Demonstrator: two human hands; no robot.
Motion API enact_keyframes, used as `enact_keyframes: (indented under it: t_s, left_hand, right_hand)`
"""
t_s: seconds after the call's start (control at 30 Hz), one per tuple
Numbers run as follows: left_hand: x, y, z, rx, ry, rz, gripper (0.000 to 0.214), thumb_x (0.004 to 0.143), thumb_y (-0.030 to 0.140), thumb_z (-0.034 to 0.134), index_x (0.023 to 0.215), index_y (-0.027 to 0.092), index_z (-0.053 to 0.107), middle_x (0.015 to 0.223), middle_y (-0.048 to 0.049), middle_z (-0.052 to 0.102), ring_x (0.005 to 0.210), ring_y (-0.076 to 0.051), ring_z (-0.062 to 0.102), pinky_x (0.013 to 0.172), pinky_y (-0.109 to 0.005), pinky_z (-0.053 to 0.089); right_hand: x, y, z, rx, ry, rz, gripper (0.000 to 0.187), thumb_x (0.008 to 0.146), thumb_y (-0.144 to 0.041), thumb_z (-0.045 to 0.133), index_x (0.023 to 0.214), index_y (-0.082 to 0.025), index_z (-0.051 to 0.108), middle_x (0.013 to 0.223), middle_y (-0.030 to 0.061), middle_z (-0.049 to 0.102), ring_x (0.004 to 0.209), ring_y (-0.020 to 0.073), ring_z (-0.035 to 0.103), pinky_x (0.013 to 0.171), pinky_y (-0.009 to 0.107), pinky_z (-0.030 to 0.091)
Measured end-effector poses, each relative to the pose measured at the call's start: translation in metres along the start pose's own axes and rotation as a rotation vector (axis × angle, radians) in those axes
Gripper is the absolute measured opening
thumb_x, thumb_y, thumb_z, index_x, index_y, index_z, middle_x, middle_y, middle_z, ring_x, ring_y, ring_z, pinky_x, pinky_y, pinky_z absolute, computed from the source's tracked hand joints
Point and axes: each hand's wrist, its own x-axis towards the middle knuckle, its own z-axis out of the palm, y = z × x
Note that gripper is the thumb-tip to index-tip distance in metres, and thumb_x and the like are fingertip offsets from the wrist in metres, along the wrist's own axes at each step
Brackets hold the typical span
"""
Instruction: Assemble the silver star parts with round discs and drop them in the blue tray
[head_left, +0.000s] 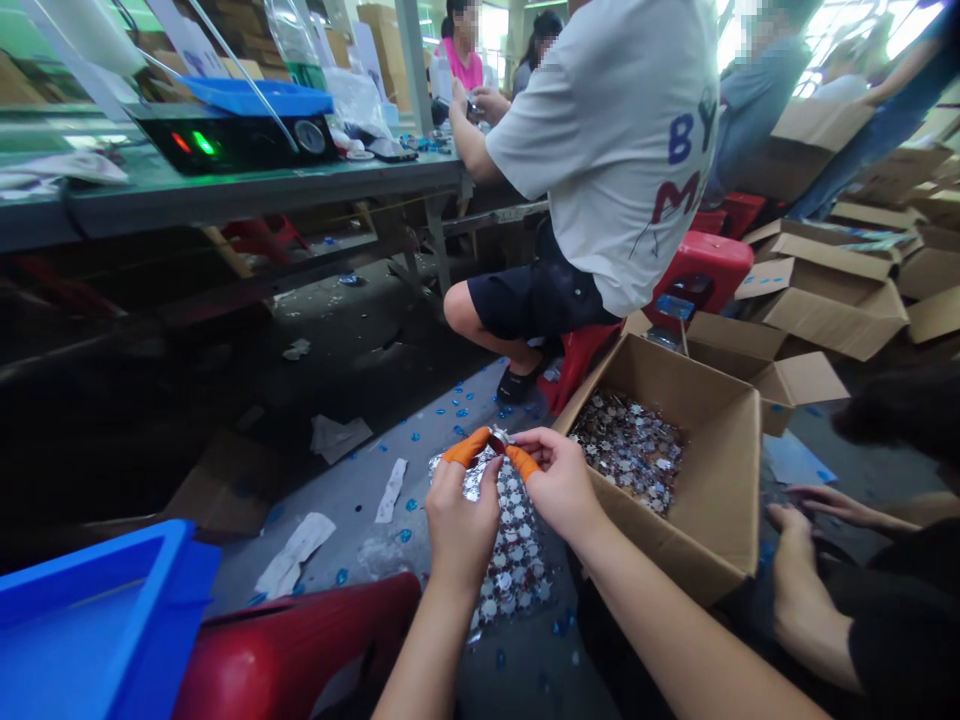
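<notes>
Between my two hands is a small shiny star-edged metal piece point(498, 438), pinched at the fingertips. My left hand point(463, 500), with an orange finger cot on one finger, grips it from the left. From the right, my right hand point(559, 475) touches it too, an orange cot on one of its fingers. Fingers hide part of the piece. Below my hands lies a sheet point(517, 545) covered with rows of similar silvery star-shaped pieces. To the right, a cardboard box point(720, 500) holds a heap of like pieces point(630, 450).
A red stool point(300, 640) and a blue bin point(161, 590) stand at lower left. A co-worker in a white shirt point(622, 130) sits ahead by a workbench point(375, 178). At right, another person's hands point(799, 515) show near more open cartons point(832, 290). Paper scraps point(296, 555) litter the floor.
</notes>
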Motion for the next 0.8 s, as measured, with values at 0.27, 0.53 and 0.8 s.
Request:
enact_keyframes:
  t_s: [0.27,0.53,0.8]
  left_hand:
    - [0.004,-0.014,-0.006,0.030,-0.258,0.211,0.044,0.092,0.015,0.061,0.135,0.026,0.059,0.128,-0.0104,0.062,0.121,-0.025,0.059,0.103,-0.045,0.051]
    - [0.004,-0.011,-0.008,-0.099,-0.424,0.146,0.038,0.090,0.017,0.062,0.127,0.026,0.065,0.126,-0.0103,0.063,0.112,-0.025,0.062,0.096,-0.042,0.054]
    - [0.007,0.004,-0.002,-0.615,-0.273,-0.521,0.047,0.077,0.035,0.081,0.118,0.016,0.069,0.113,-0.0123,0.071,0.101,-0.023,0.069,0.092,-0.037,0.056]
  right_hand:
    - [0.014,0.006,-0.016,0.059,-0.147,0.184,0.024,0.061,-0.029,0.084,0.080,-0.015,0.076,0.073,0.0053,0.073,0.062,0.0162,0.063,0.058,0.028,0.050]
    - [0.017,-0.011,-0.034,0.016,-0.234,0.323,0.035,0.060,-0.025,0.087,0.090,-0.012,0.076,0.068,0.0022,0.070,0.055,0.0096,0.055,0.052,0.022,0.043]
    - [0.017,-0.019,-0.047,-0.009,-0.389,0.186,0.054,0.067,-0.040,0.088,0.113,-0.015,0.074,0.099,0.0076,0.071,0.057,0.0061,0.049,0.049,0.019,0.037]
